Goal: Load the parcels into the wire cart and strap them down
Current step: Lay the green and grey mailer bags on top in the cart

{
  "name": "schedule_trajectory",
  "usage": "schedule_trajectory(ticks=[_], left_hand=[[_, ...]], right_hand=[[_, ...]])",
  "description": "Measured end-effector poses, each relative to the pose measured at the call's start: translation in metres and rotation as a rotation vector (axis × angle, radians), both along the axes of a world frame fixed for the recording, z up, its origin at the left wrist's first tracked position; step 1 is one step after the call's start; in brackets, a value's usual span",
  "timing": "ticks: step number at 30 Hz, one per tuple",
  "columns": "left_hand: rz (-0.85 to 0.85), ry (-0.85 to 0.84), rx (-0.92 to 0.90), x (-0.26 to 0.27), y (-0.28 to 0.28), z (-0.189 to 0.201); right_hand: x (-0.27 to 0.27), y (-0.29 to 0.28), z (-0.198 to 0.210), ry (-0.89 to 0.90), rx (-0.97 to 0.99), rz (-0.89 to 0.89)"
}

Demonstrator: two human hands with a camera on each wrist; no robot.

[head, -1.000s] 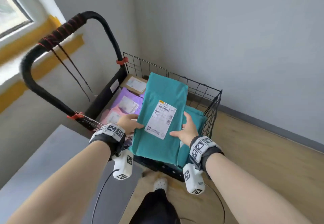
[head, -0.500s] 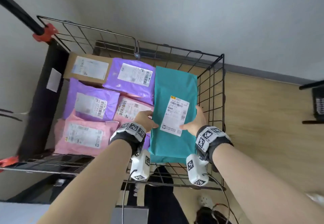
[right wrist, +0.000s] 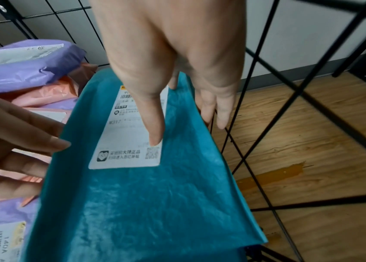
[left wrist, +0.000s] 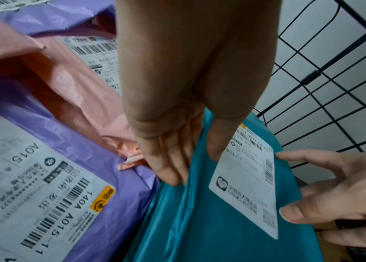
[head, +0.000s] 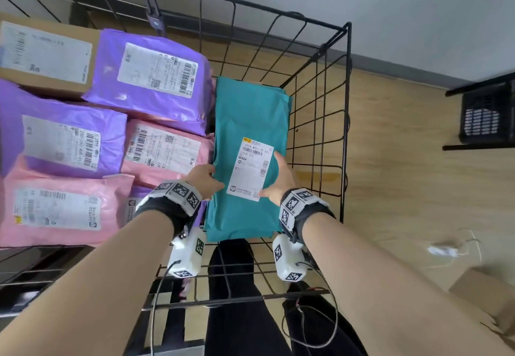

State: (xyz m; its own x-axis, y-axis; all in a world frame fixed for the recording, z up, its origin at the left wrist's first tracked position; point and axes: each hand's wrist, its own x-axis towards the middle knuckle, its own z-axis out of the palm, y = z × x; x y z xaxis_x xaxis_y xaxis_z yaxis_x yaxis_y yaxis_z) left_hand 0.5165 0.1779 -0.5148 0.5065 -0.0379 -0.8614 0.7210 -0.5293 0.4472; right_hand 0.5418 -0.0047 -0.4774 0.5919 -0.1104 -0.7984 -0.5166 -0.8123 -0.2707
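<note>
Left hand (head: 204, 181), right hand (head: 281, 181): thumbs on top, fingers extended.

The wire cart (head: 345, 110) held purple, pink and teal bags (head: 248, 121), with a brown box (head: 47, 54) at ten o'clock.

The wire cart (head: 345, 110) is a black grid basket standing on a wooden floor. Inside, along its right wall, a teal parcel (head: 245, 216) lies flat with its white label (head: 250, 170) facing up, resting on another teal parcel (head: 287, 99) beneath it. To the left lie 2 purple parcels (head: 150, 77) (head: 64, 130) and 2 pink ones (head: 164, 152) (head: 61, 210), overlapping, labels up. A brown cardboard box (head: 47, 54) sits at the far left corner.
</note>
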Motion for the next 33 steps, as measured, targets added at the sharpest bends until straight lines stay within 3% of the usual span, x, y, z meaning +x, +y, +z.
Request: schedule_trajectory(ticks=[9, 17, 24, 33], left_hand=[[0.129, 0.011, 0.062, 0.011, 0.005, 0.023], [0.229, -0.144, 0.233, 0.0, 0.024, 0.096], [0.391, -0.271, 0.476, -0.068, 0.027, 0.19], [0.718, -0.315, 0.769, -0.218, -0.02, 0.282]], right_hand=[[0.007, 0.004, -0.002, 0.029, 0.001, 0.017], [0.031, 0.023, 0.067, -0.112, 0.067, 0.22], [0.005, 0.048, 0.145, -0.274, 0.183, 0.594], [-0.091, 0.061, 0.229, -0.433, 0.38, 1.169]])
